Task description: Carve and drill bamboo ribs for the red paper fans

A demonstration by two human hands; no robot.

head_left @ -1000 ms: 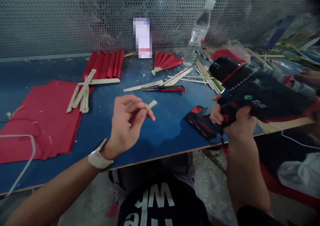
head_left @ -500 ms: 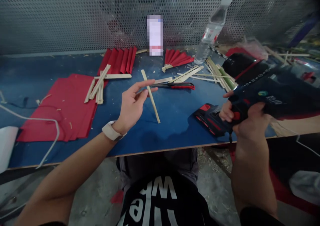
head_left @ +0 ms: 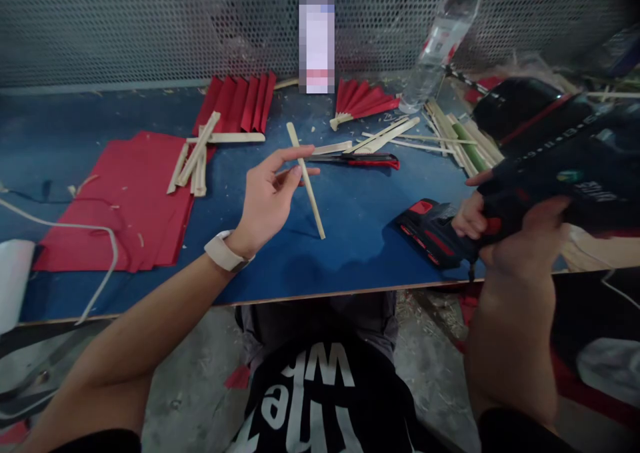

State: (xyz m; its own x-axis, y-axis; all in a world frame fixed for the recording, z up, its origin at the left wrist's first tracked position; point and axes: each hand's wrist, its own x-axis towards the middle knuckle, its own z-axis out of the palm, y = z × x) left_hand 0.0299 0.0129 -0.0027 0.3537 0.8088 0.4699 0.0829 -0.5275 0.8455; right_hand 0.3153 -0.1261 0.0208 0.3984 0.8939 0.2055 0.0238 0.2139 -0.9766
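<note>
My left hand [head_left: 267, 196] pinches a thin bamboo slat [head_left: 306, 179] between thumb and fingers, held above the blue table [head_left: 75, 116] with its lower end near the surface. My right hand [head_left: 515, 236] is wrapped round the grip of a dark cordless drill [head_left: 560, 159] with red trim, raised at the table's right edge. A white watch sits on my left wrist.
Red paper sheets [head_left: 120, 206] lie at the left with several bamboo slats [head_left: 193, 159] on them. Folded red fans [head_left: 240, 103] and a half-open fan [head_left: 363, 99] sit at the back. A red-handled knife [head_left: 360, 163], loose slats [head_left: 450, 139], a water bottle [head_left: 435, 53], a white cable [head_left: 60, 229] and a mesh wall surround them.
A second ago my left hand held the slat end-on near my chest. It has moved forward and turned the slat, so its full length shows. The drill stayed in my right hand.
</note>
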